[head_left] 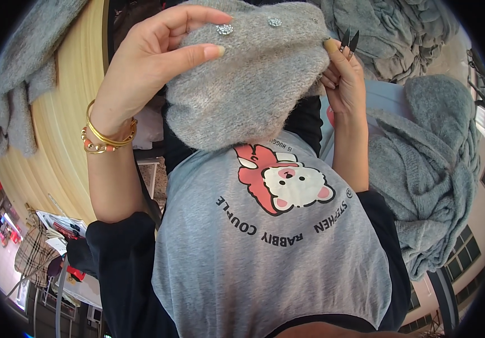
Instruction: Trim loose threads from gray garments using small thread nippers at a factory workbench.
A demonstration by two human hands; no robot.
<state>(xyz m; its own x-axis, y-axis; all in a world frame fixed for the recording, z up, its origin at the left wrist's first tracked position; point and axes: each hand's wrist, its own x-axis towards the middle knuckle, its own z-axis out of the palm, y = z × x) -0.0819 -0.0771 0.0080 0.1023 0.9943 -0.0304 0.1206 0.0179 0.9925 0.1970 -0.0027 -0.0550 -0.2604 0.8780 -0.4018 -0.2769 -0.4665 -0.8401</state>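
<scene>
A fuzzy grey knit garment [237, 90] is bunched up in front of me, with sparkly round buttons along its upper part. Around one button [225, 29], the thumb and forefinger of my left hand [158, 62] are spread, with its other fingers curled partly out of sight. A second button [275, 22] sits farther right. My right hand [344, 76] pinches the garment's right edge between thumb and fingers. Out of that same fist stick the two dark pointed blades of small thread snips [349, 42]; their handle is hidden in the palm.
On my left stands a light wooden table [56, 146] with grey knitwear [20, 84] over its far part. To my right lies a heap of grey knit garments [428, 180], and more grey knits [394, 36] are piled beyond. Papers [62, 225] and checked cloth [35, 248] are at lower left.
</scene>
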